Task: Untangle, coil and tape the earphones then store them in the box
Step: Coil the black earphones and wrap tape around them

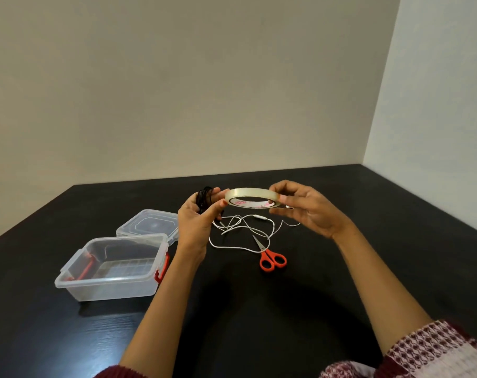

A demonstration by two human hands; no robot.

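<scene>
My left hand (197,216) holds a coiled black earphone cable (204,197) looped round its fingers, and its fingertips touch the left edge of a clear tape roll (252,199). My right hand (307,207) grips the roll's right side, holding it flat above the table. Under the hands a white earphone cable (243,233) lies loose and tangled on the black table (368,241). At the left stands the clear plastic box (112,285) with red clips, open, nothing in it.
The box's clear lid (147,225) lies behind the box. Orange-handled scissors (270,257) rest on the table just right of the white cable, blades pointing away. Walls close the table's far and right sides.
</scene>
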